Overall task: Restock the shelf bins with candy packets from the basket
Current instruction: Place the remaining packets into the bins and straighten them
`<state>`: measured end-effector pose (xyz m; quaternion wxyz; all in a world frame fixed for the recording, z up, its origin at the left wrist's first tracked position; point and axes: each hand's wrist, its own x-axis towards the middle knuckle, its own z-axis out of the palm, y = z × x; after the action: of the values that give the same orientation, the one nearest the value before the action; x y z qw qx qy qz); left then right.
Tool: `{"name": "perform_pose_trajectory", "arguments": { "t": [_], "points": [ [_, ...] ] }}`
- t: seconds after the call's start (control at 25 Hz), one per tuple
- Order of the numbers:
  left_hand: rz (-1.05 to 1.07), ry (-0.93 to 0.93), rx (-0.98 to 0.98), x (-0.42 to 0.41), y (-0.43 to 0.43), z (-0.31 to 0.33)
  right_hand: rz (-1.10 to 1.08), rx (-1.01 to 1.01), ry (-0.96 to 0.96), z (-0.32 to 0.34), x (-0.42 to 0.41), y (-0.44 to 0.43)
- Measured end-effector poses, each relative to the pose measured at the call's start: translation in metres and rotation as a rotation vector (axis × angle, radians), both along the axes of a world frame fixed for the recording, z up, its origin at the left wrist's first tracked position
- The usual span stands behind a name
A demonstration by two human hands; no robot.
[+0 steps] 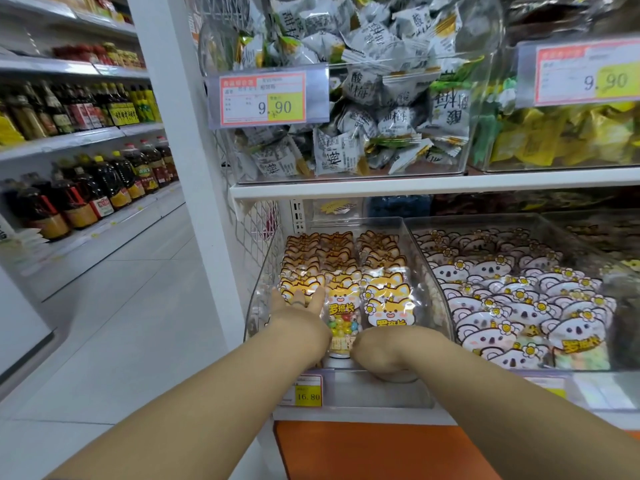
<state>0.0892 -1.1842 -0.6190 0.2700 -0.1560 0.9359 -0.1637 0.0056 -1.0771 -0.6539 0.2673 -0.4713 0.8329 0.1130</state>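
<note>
A clear shelf bin on the lower shelf holds three rows of orange shiba-dog candy packets. My left hand reaches into the bin's left side, its straight fingers touching the front packets of the left row. A packet of coloured candies stands upright at the front of the middle row, between my two hands. My right hand bends down over the bin's front edge below the right row, and its fingers are hidden. No basket is in view.
A second clear bin to the right holds white koala packets. Bins of wrapped plum sweets fill the shelf above. A 16.80 price tag hangs below, over an orange surface. Oil bottles line the aisle at left.
</note>
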Motion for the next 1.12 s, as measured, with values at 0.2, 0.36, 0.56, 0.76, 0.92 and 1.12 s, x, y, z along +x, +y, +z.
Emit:
{"name": "perform_pose_trajectory", "arguments": {
  "t": [0.2,0.36,0.56,0.76,0.92,1.12],
  "points": [
    [-0.113,0.232,0.153,0.019,-0.016,0.000,0.125,-0.123,0.063,0.020,0.007,0.013],
    [-0.154,0.375,0.207,0.042,-0.008,0.010,-0.128,-0.376,-0.140,0.025,0.025,0.035],
    [-0.220,0.743,0.303,0.078,0.025,0.007,-0.020,-0.676,0.065,0.017,0.056,0.092],
    [-0.191,1.040,0.566,0.119,0.085,-0.041,-0.048,-0.752,0.010,-0.004,0.090,0.162],
    [-0.045,0.758,0.730,0.136,0.145,-0.123,-0.133,-0.450,-0.097,-0.070,0.094,0.219],
    [0.136,0.345,0.746,0.149,0.169,-0.231,-0.327,-0.204,-0.166,-0.160,0.082,0.264]
  ]
}}
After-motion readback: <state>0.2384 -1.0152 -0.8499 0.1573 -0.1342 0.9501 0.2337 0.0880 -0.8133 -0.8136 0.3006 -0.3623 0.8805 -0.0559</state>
